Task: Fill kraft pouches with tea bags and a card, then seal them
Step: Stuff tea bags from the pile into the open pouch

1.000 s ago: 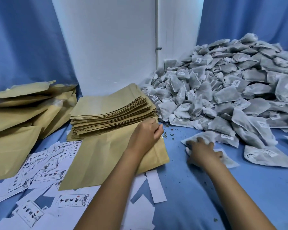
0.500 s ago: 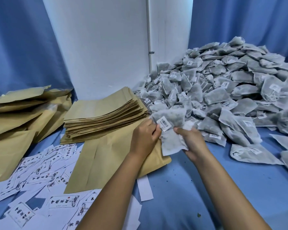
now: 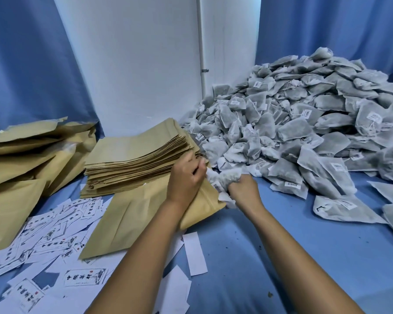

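Note:
A flat kraft pouch [image 3: 132, 214] lies on the blue cloth with its mouth toward the right. My left hand [image 3: 186, 177] holds the pouch's mouth edge by the fingers. My right hand [image 3: 243, 191] grips a bunch of white mesh tea bags [image 3: 222, 177] and presses them against that mouth. A big heap of tea bags [image 3: 304, 123] fills the right side. A stack of flat empty kraft pouches [image 3: 141, 159] sits just behind the pouch. Printed white cards [image 3: 84, 276] lie scattered at the lower left.
Several bulging kraft pouches [image 3: 27, 164] lie piled at the far left. Loose tea bags [image 3: 340, 209] lie to the right of my right arm. A white wall [image 3: 134, 64] and blue curtains [image 3: 327, 30] close off the back. Blank paper strips [image 3: 194, 252] lie between my arms.
My right hand picked tea bags off the cloth, carried them left and bunched them at the pouch's mouth. My left hand stayed on the mouth edge.

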A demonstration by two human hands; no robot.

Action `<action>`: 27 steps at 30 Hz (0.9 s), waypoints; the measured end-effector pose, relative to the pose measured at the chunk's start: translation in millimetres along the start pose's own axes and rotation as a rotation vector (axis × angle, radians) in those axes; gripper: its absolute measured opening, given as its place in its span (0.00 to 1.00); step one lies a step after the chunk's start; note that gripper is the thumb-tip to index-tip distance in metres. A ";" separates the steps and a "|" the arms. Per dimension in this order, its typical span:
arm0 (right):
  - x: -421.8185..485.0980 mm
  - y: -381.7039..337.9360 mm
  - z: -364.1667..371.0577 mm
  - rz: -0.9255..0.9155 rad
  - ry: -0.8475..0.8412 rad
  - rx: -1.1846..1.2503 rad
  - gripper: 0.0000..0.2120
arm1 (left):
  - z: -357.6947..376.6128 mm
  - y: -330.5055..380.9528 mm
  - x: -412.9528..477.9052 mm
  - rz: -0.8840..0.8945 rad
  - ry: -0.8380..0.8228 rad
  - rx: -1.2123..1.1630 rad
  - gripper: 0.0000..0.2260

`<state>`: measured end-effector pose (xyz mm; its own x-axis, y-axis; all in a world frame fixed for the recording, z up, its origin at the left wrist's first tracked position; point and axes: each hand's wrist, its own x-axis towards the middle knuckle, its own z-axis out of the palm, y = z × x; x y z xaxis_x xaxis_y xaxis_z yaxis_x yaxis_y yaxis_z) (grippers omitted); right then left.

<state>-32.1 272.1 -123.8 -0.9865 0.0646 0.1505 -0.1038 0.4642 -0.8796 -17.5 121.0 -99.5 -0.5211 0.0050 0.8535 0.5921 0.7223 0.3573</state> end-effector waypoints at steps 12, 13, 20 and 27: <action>2.1 -22.6 -17.6 0.092 -0.828 0.857 0.17 | -1.5 0.7 6.7 0.033 -0.020 -0.009 0.19; -0.5 -21.1 -20.0 0.032 -0.814 0.756 0.19 | -3.1 1.0 8.9 0.021 -0.009 -0.020 0.19; -11.0 -35.0 -0.8 -0.130 -0.793 0.006 0.09 | 12.9 20.4 8.4 0.112 -0.170 -0.029 0.20; 20.7 11.0 -19.0 -0.096 0.211 0.253 0.11 | 8.4 16.2 11.8 0.033 -0.145 0.017 0.19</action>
<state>-51.2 295.3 -121.7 -0.9254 0.2251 0.3048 -0.2489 0.2452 -0.9370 -19.1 138.6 -86.8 -0.5858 0.1277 0.8003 0.6002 0.7319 0.3226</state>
